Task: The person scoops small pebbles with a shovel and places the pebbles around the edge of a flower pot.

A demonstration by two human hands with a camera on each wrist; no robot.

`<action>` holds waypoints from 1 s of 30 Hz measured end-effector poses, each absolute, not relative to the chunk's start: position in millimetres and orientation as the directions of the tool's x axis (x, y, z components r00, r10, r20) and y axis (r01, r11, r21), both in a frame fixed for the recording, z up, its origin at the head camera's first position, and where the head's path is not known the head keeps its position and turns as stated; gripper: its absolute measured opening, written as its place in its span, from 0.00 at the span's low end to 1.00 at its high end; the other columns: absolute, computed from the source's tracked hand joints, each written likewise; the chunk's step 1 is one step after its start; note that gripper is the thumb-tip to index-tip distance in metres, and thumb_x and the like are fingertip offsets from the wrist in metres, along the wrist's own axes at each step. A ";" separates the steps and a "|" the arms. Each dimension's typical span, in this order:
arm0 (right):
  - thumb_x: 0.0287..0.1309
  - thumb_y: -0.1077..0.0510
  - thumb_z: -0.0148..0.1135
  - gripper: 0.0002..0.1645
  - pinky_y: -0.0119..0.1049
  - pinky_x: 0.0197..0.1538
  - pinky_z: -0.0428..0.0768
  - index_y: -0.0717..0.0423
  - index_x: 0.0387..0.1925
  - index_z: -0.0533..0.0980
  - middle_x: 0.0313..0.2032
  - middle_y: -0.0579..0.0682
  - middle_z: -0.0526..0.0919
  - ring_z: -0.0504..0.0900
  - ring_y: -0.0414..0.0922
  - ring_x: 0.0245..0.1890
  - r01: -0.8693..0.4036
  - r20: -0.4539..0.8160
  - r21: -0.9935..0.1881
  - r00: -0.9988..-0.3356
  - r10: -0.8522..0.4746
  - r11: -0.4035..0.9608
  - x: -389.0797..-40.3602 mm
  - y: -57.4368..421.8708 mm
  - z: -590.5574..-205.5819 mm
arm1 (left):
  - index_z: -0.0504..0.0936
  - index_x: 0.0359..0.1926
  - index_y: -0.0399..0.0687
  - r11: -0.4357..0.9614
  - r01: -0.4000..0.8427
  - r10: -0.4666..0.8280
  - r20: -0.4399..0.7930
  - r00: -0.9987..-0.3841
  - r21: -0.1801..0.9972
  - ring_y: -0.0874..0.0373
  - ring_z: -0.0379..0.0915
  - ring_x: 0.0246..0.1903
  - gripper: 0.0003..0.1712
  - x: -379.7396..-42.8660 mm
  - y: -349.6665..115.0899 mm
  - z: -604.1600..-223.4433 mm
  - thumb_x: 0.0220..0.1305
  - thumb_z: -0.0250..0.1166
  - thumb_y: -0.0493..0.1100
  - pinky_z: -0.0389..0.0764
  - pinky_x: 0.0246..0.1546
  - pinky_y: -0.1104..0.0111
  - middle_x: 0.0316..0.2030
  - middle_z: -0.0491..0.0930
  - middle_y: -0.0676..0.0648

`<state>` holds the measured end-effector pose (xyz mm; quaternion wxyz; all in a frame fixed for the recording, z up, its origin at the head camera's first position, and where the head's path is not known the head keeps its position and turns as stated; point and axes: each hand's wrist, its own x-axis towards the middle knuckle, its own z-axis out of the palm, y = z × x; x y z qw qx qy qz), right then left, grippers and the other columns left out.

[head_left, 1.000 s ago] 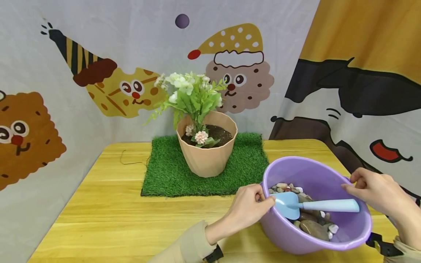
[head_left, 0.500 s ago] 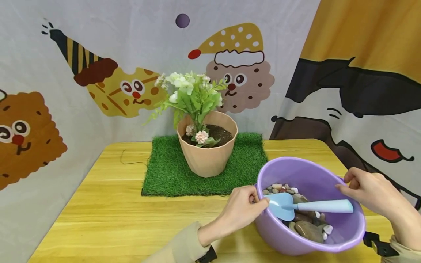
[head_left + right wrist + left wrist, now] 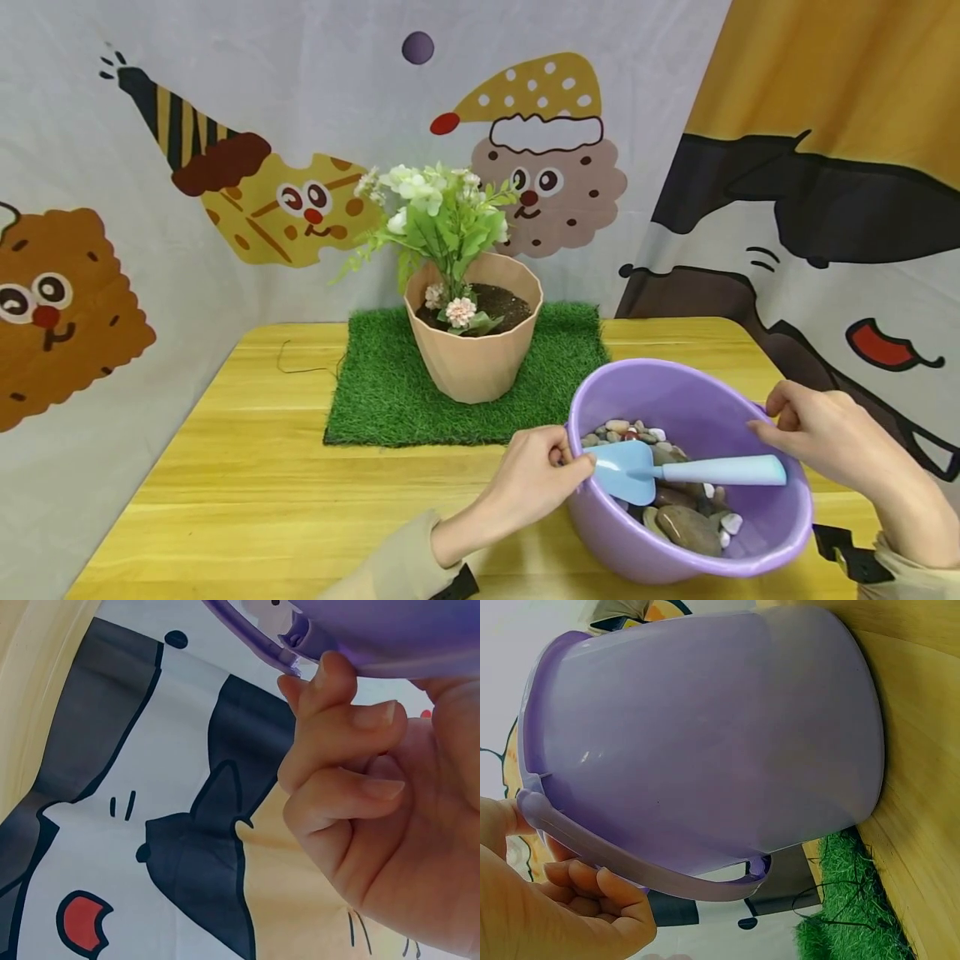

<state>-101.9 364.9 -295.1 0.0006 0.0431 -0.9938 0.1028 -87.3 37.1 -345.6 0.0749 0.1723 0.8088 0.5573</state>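
A purple bucket (image 3: 637, 542) stands at the front right of the table, its mouth leaning toward me. My left hand (image 3: 528, 471) pinches its left rim with thumb and curled fingers; the left wrist view shows that hand (image 3: 562, 892) beside the bucket's handle (image 3: 637, 859). On the opposite side my right hand (image 3: 832, 437) grips the rim, its fingers curled under the edge in the right wrist view. Inside, a light blue hand trowel (image 3: 637, 472) lies across several stones, with large brown pebbles (image 3: 686, 529) and small white ones (image 3: 729, 525).
Behind the bucket, a beige flowerpot (image 3: 476, 367) with soil, white flowers and green leaves sits on an artificial grass mat (image 3: 375, 417). A thin dark wire (image 3: 300, 369) lies on the wooden table (image 3: 247, 500) to the left. A cartoon-printed cloth (image 3: 315, 67) hangs behind.
Both hands have slid the bucket leftward, with the trowel and stones in it. The flowerpot and mat stay in place.
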 end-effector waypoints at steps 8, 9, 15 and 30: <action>0.50 0.50 0.66 0.16 0.29 0.22 0.64 0.57 0.31 0.74 0.20 0.43 0.76 0.70 0.38 0.21 -0.125 0.019 -0.194 -0.992 -0.124 0.973 -101.4 354.8 -292.4 | 0.75 0.20 0.46 0.325 0.175 0.352 0.053 -0.934 0.929 0.69 0.60 0.15 0.10 -86.1 28.1 -345.2 0.54 0.63 0.42 0.64 0.13 0.78 0.15 0.68 0.57; 0.50 0.50 0.66 0.16 0.29 0.22 0.64 0.57 0.31 0.74 0.20 0.43 0.76 0.70 0.38 0.21 -0.131 0.022 -0.193 -0.991 -0.129 0.972 -101.3 353.4 -292.3 | 0.75 0.20 0.46 0.327 0.172 0.351 0.050 -0.935 0.929 0.69 0.60 0.16 0.10 -85.9 27.0 -345.1 0.54 0.62 0.42 0.64 0.13 0.78 0.15 0.68 0.57; 0.50 0.51 0.66 0.14 0.28 0.21 0.64 0.58 0.30 0.74 0.19 0.43 0.74 0.67 0.36 0.20 -0.158 0.031 -0.190 -0.987 -0.155 0.969 -100.6 344.0 -291.8 | 0.75 0.20 0.47 0.352 0.184 0.332 0.061 -0.941 0.918 0.68 0.60 0.17 0.10 -83.5 18.9 -345.1 0.54 0.63 0.43 0.63 0.14 0.78 0.15 0.66 0.58; 0.49 0.51 0.65 0.13 0.28 0.19 0.64 0.56 0.30 0.74 0.18 0.42 0.72 0.66 0.36 0.17 -0.190 0.045 -0.184 -0.982 -0.185 0.965 -101.6 322.6 -291.3 | 0.76 0.21 0.43 0.365 0.212 0.322 0.091 -0.942 0.906 0.69 0.60 0.16 0.11 -79.8 -3.2 -344.6 0.55 0.64 0.44 0.61 0.14 0.79 0.14 0.65 0.57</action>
